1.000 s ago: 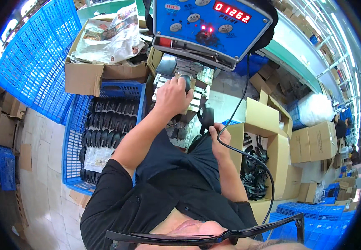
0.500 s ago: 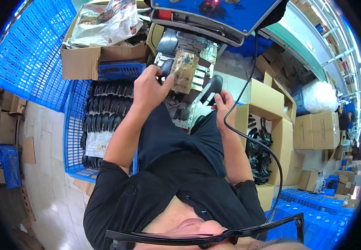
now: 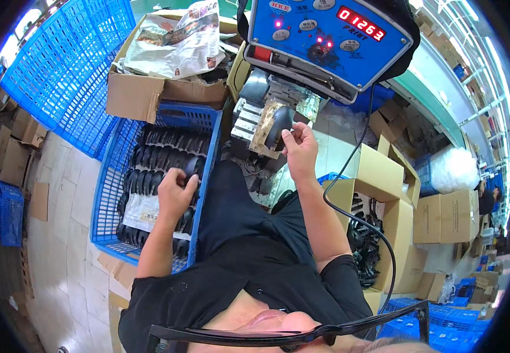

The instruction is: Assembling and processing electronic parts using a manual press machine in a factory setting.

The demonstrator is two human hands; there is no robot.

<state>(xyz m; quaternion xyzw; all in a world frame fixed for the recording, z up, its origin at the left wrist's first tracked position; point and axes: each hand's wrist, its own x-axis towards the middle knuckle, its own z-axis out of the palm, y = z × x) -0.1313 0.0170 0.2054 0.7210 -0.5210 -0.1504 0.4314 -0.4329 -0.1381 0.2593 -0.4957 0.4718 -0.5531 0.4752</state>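
Note:
At the machine, my right hand (image 3: pixel 300 147) pinches the lower end of a glossy black curved plastic shell (image 3: pixel 279 125). That shell rests on the worn tan block of the fixture (image 3: pixel 262 134), beneath the machine head. Over the blue crate (image 3: pixel 97 219) at my left, my left hand (image 3: pixel 176 189) is closed, thumb and fingers around a second black curved shell (image 3: pixel 192 165), partly hidden. Rows of similar black shells (image 3: pixel 145 181) lie in the crate, with a white printed sheet (image 3: pixel 139 211) among them.
A blue control box (image 3: pixel 331 44) with a lit red display sits above the fixture. Its black cable (image 3: pixel 349 162) loops down past my right forearm. An open carton (image 3: pixel 397 235) at right holds black parts. A carton (image 3: pixel 131 100) with printed bags stands behind the crate.
My left hand has moved from the fixture down-left to the crate with a shell. My right hand has brought its shell left onto the tan block. The view has shifted, showing more control box.

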